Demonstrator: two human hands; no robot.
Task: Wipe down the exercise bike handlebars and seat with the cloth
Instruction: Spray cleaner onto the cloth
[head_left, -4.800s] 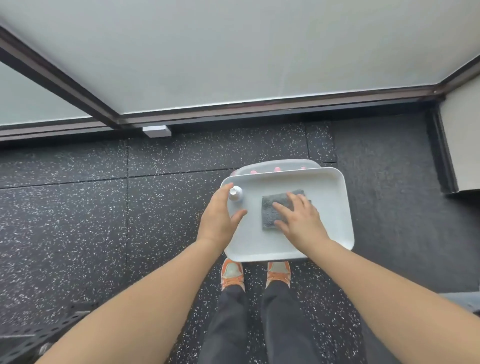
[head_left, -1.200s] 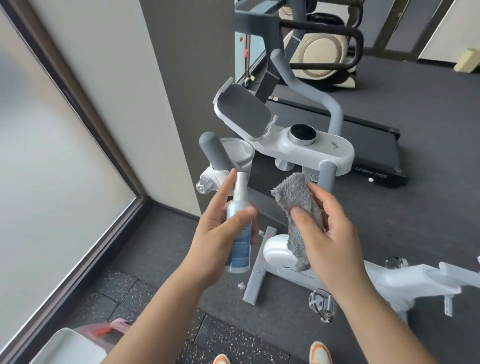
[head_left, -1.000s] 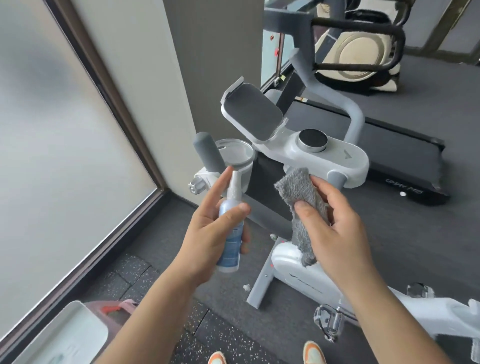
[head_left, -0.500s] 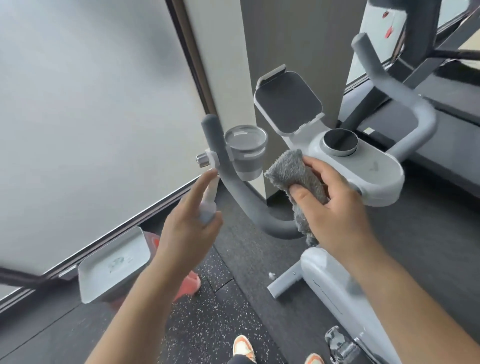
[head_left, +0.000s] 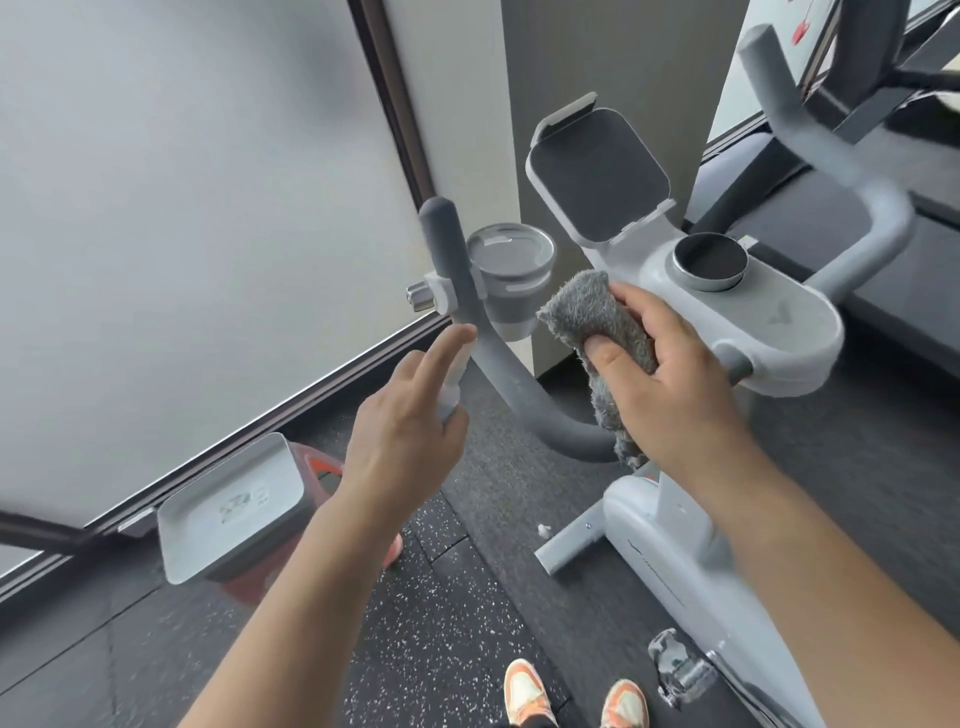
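A: Item one, the surface and room?

B: Dark speckled rubber floor (head_left: 441, 623), frosted glass panel (head_left: 182, 208) from 9 to 11 o'clock in a dark frame, grey pillar (head_left: 597, 62) at 12. White tray (head_left: 228, 514) at 8 o'clock, resting on a red stool (head_left: 317, 467). Treadmill deck (head_left: 883, 249) at 2 o'clock. Orange shoes (head_left: 524, 693) at 6.

A: Item two, the bike?

B: White exercise bike (head_left: 670, 545) from centre to 4 o'clock. Console (head_left: 753, 322) with a dark round dial, raised tablet holder (head_left: 597, 171) at 12, grey cup holder (head_left: 511, 265) beside it. Left handlebar (head_left: 498, 374) curves up at centre; right handlebar (head_left: 841, 171) rises at 2 o'clock. The seat is out of view.

A: Item three, the hands?

B: Left hand (head_left: 410, 436) curls round a spray bottle (head_left: 451, 387), forefinger extended over its top, just beside the left handlebar. Right hand (head_left: 670, 384) grips the grey cloth (head_left: 597, 322), thumb pinching it, close to the console's near edge; the cloth's tail hangs in front of the handlebar's bend. Contact cannot be told.

A: Item four, changes from half a second ago?

B: Same holds on bottle and cloth. The view has drawn nearer to the bike; the tray sits lower and closer to the left forearm.
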